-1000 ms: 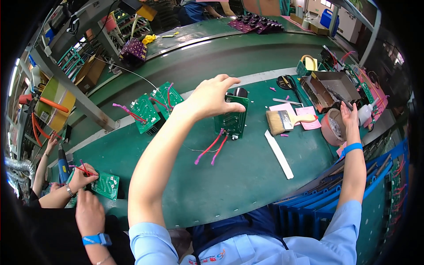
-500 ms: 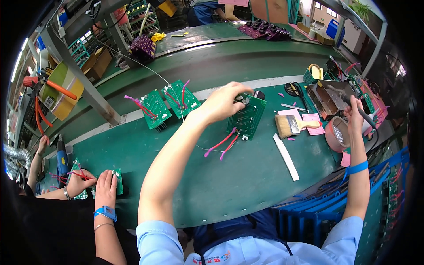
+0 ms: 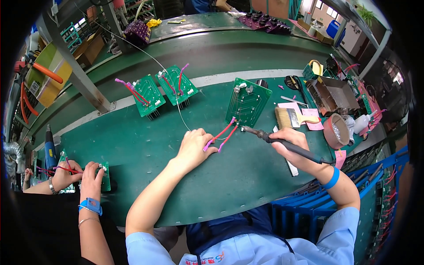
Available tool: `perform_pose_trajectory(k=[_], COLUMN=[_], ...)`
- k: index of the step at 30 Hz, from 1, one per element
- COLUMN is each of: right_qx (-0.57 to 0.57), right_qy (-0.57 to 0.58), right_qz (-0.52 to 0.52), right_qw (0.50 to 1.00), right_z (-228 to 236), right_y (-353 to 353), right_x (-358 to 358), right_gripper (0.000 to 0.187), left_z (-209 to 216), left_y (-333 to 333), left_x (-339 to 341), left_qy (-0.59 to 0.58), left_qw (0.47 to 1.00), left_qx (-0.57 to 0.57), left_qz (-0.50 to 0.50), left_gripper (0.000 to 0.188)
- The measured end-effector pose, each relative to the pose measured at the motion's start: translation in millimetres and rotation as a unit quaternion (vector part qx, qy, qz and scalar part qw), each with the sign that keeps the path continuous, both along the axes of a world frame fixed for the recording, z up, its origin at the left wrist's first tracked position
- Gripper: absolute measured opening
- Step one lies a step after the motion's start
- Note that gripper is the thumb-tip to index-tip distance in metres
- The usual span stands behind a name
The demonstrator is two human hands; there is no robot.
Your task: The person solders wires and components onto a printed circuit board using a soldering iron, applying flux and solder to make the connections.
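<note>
A green circuit board (image 3: 248, 104) leans, tilted, on the green bench in front of me. Two red wires (image 3: 224, 129) with purple ends come off its lower edge. My right hand (image 3: 291, 145) grips a soldering iron (image 3: 297, 150), its tip at the board's lower edge beside the wire joints. My left hand (image 3: 193, 149) is pinched around a thin solder wire (image 3: 180, 114), close to the purple wire ends. The solder wire hangs down from the upper left, past two more circuit boards (image 3: 149, 95) with red and purple wires.
Right of the board lie a brush (image 3: 289, 118), pink paper slips (image 3: 312, 114), a round tub (image 3: 335, 132) and an open metal box (image 3: 333, 95). At left, a co-worker's hands (image 3: 90, 179) work on another board. Blue racks (image 3: 327, 203) stand at the bench's right front edge.
My left hand has let go of the board's top and moved down to the solder wire. My right hand has brought the soldering iron from the metal box to the board's lower edge.
</note>
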State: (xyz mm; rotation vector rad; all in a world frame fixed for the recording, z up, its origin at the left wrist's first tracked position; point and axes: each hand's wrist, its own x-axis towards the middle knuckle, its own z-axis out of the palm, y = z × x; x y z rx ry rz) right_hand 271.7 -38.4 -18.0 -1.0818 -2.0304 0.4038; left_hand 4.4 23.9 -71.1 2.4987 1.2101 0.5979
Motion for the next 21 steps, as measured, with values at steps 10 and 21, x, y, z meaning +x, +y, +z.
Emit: perform_pose_trajectory(k=[10,21], right_qx=[-0.015,-0.139], right_qy=[-0.006,-0.030], right_qz=[0.006,-0.005], right_qw=[1.000,0.990], right_z=[-12.4,13.9], right_y=[15.2,19.8], right_x=[2.0,-9.8], right_gripper=[0.018,0.023], left_z=[-23.7,-23.8], left_y=[0.5,12.4], left_x=[17.2,18.4], left_qy=[-0.123,-0.077], left_qw=[0.990,0.995], left_qx=[0.050,0.060], left_qz=[0.043,-0.014], left_gripper=[0.015,0.011])
